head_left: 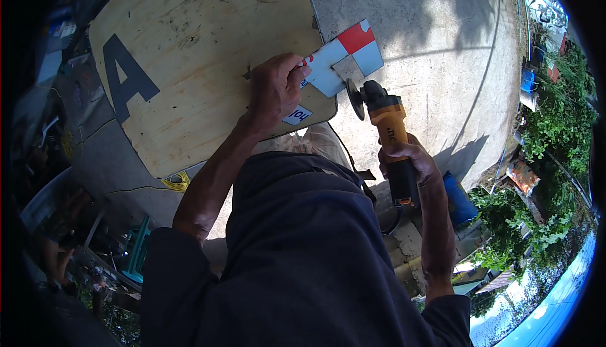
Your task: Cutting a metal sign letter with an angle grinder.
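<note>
My left hand [274, 88] is closed on a flat sheet piece [327, 59] with red, white and pale blue patches, its fingers pinching the near left end. The sheet reaches past the right edge of the wooden board [208, 50], and a greyish patch shows along its near side. In my right hand [413, 157] is an orange and black angle grinder [387, 119], gripped around its body. Its round disc [355, 99] stands at the sheet's near edge; whether the two touch I cannot tell. A small printed scrap [297, 116] lies at the board's near edge, beside my left wrist.
A dark painted letter [126, 78] marks the board's left side. Yellow cord [178, 183] hangs below the board's near left corner. Concrete ground [435, 50] stretches to the right. Green plants [555, 126] and a blue container [459, 200] are further right, and a teal frame [136, 249] stands at lower left.
</note>
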The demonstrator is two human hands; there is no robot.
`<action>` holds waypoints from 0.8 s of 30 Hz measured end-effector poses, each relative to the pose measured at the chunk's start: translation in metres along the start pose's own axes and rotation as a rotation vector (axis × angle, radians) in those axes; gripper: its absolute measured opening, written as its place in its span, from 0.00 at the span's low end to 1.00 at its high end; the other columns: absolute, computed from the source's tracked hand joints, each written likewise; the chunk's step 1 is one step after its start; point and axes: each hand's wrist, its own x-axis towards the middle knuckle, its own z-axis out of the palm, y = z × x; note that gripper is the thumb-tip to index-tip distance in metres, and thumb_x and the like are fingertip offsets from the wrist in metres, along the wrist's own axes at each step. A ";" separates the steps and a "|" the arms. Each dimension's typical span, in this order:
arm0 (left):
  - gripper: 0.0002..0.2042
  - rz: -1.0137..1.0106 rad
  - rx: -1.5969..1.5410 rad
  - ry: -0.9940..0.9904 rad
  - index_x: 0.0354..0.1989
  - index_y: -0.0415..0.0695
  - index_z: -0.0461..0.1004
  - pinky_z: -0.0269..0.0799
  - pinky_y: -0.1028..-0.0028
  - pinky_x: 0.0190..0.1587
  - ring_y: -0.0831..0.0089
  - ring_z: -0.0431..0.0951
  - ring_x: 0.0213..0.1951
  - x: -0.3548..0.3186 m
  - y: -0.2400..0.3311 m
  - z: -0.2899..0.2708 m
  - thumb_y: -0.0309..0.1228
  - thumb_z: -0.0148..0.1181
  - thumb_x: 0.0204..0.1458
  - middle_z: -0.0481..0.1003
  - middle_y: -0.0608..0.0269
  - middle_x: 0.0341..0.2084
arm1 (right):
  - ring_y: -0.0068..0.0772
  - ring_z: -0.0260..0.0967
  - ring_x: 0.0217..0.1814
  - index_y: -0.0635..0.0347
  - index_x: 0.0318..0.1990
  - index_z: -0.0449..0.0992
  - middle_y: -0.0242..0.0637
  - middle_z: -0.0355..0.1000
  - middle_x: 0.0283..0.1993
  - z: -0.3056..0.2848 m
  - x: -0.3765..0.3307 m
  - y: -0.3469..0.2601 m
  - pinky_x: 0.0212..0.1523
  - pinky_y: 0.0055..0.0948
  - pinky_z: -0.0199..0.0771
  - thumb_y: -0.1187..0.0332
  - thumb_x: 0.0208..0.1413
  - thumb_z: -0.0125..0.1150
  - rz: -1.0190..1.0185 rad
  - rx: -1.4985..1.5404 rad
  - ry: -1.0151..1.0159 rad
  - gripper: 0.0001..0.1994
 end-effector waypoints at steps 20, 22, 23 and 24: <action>0.05 -0.811 -0.892 0.449 0.39 0.40 0.78 0.77 0.71 0.36 0.76 0.81 0.35 -0.015 -0.091 0.007 0.29 0.66 0.61 0.80 0.63 0.36 | 0.40 0.78 0.26 0.62 0.52 0.69 0.45 0.75 0.30 -0.054 -0.024 0.051 0.27 0.38 0.82 0.68 0.51 0.66 -0.167 0.187 0.141 0.21; 0.11 -0.960 -0.675 0.213 0.41 0.40 0.79 0.83 0.64 0.36 0.67 0.87 0.33 -0.020 -0.079 -0.003 0.34 0.69 0.58 0.83 0.55 0.39 | 0.41 0.78 0.26 0.62 0.52 0.69 0.45 0.75 0.30 -0.057 -0.023 0.056 0.27 0.38 0.83 0.68 0.52 0.66 -0.174 0.218 0.162 0.21; 0.11 -0.958 -0.673 0.209 0.41 0.40 0.79 0.83 0.64 0.36 0.67 0.87 0.33 -0.015 -0.066 -0.013 0.34 0.69 0.58 0.83 0.55 0.39 | 0.41 0.78 0.26 0.62 0.52 0.69 0.45 0.75 0.30 -0.059 -0.024 0.059 0.27 0.38 0.83 0.68 0.52 0.66 -0.176 0.222 0.164 0.21; 0.14 -0.998 -0.216 -0.135 0.42 0.38 0.78 0.83 0.64 0.36 0.65 0.86 0.31 -0.009 -0.052 -0.025 0.36 0.70 0.57 0.83 0.53 0.38 | 0.41 0.78 0.26 0.62 0.53 0.68 0.45 0.75 0.30 -0.061 -0.025 0.062 0.27 0.38 0.83 0.68 0.52 0.66 -0.177 0.223 0.165 0.21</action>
